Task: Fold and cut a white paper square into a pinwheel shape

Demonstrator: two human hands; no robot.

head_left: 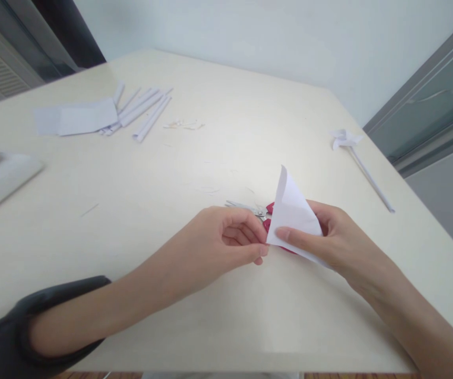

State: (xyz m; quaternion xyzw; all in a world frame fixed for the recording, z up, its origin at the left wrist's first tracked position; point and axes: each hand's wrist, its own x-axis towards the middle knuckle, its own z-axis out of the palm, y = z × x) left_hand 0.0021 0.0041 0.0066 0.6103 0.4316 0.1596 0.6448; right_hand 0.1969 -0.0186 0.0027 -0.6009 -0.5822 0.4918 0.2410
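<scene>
A white sheet of paper, folded to a triangle, is held above the table near its front. My right hand grips its right side, thumb on the near face and fingers behind. At the lower left corner, my left hand pinches the paper between thumb and fingertips. Scissors with red handles lie on the table behind the paper, blades pointing left. The paper and my left hand hide part of the handles.
Paper tubes and flat paper pieces lie at the back left, with small scraps beside them. A paper pinwheel on a stick lies at the right. A white object sits at the left edge of the table.
</scene>
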